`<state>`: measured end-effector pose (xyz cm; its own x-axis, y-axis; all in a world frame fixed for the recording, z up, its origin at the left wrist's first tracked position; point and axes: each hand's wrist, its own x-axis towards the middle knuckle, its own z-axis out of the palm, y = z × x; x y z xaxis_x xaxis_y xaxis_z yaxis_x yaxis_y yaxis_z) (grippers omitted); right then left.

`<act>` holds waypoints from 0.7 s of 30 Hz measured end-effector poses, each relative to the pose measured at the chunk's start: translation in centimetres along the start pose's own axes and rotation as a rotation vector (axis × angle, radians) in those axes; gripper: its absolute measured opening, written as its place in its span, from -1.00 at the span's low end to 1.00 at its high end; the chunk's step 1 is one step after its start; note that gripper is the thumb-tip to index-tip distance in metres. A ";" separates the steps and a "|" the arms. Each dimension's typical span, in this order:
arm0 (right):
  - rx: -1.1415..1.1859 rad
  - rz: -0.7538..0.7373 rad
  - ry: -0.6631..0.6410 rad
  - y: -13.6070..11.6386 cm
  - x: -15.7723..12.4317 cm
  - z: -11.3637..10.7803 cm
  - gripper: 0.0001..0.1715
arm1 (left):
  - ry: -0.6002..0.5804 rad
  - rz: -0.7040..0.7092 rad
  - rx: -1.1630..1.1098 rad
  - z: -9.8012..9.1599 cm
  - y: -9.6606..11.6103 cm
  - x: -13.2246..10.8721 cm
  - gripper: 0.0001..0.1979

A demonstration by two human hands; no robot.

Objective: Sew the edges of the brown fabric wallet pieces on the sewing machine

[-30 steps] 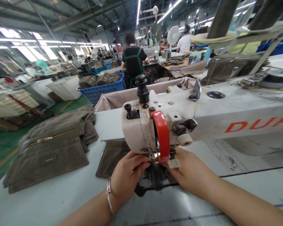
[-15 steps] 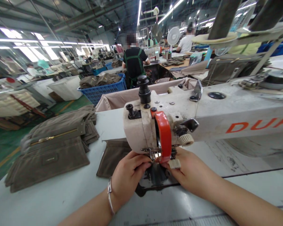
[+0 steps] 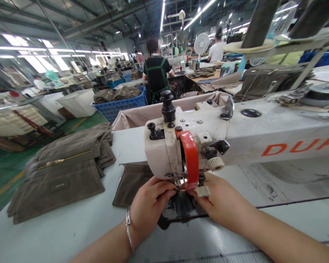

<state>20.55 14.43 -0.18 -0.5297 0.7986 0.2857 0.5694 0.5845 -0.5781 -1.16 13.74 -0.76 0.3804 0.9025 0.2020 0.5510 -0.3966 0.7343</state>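
Two hands crowd the needle end of one big cream-white sewing machine (image 3: 235, 142) that fills the right half of the frame, its metal arm scuffed, orange letters on its flank. Below it the pale, smooth table (image 3: 57, 233) spreads across the bottom. At centre left sits a stack of olive-brown bag panels (image 3: 60, 171) — flat, matte, canvas-like, one with a brass-coloured zip strip. One more brown piece (image 3: 131, 180) lies flat just left of the machine head, running under it. Upper centre, a blue plastic crate (image 3: 120, 104) holds more folded fabric. Smaller now: the glossy orange-red guard (image 3: 190, 160) curving over the needle area. The left hand (image 3: 149, 204), metal bangle on the wrist, has its fingers curled and pinching at something dark under the presser foot; the right hand (image 3: 222, 201) presses in from the other side, fingertips hidden behind the guard — what they grip, I cannot tell. Risk, as I judge it: fingers this close to the needle could get caught if the machine starts.
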 end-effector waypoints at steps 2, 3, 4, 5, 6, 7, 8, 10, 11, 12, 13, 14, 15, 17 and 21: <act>0.002 -0.013 0.012 -0.2 0.1 0.1 -0.76 | -0.003 -0.005 0.014 0.0 0.0 -0.1 -0.82; 0.005 -0.022 0.016 -0.2 0.2 0.1 -0.74 | -0.005 -0.006 0.020 0.0 0.1 -0.1 -0.82; 0.015 -0.033 0.015 -0.2 0.2 0.1 -0.71 | -0.007 -0.007 0.024 0.0 0.1 -0.1 -0.83; 0.035 -0.039 0.012 -0.1 0.3 0.1 -0.70 | -0.008 -0.008 0.025 0.1 0.1 -0.1 -0.83; 0.064 -0.041 0.008 0.0 0.3 0.1 -0.70 | -0.008 -0.007 0.024 0.1 0.1 -0.1 -0.83; 0.100 -0.038 0.006 0.1 0.3 0.0 -0.71 | -0.005 -0.007 0.021 0.0 0.0 -0.1 -0.83; 0.141 -0.032 0.002 0.2 0.3 0.0 -0.73 | 0.001 -0.004 0.020 0.0 0.0 -0.1 -0.83; 0.220 -0.022 -0.012 0.3 0.4 -0.1 -0.71 | 0.017 0.007 0.023 0.0 0.0 -0.1 -0.85; 0.250 -0.019 -0.018 0.3 0.4 -0.1 -0.70 | 0.026 0.013 0.027 0.0 0.0 -0.1 -0.85; 0.272 -0.017 -0.023 0.2 0.4 -0.1 -0.69 | 0.033 0.020 0.032 -0.1 0.0 -0.1 -0.86; 0.284 -0.017 -0.026 0.1 0.5 -0.2 -0.68 | 0.040 0.029 0.038 -0.1 0.0 -0.1 -0.87; 0.282 -0.020 -0.026 0.0 0.5 -0.2 -0.67 | 0.045 0.038 0.047 -0.1 0.1 -0.2 -0.87; 0.262 -0.032 -0.024 0.0 0.5 -0.4 -0.68 | 0.049 0.053 0.060 -0.1 0.2 -0.3 -0.87; 0.171 -0.083 -0.031 0.3 0.3 -1.1 -0.69 | 0.054 0.109 0.106 -0.1 0.4 -0.5 -0.88; -0.185 -0.037 -0.041 3.3 -1.4 -4.0 -0.71 | 0.048 0.251 0.206 0.2 1.1 -1.2 -0.91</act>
<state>25.65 15.83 0.58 -0.5756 0.7717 0.2705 0.6526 0.6329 -0.4166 -0.86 12.22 -0.33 0.4908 0.7769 0.3944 0.5850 -0.6293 0.5117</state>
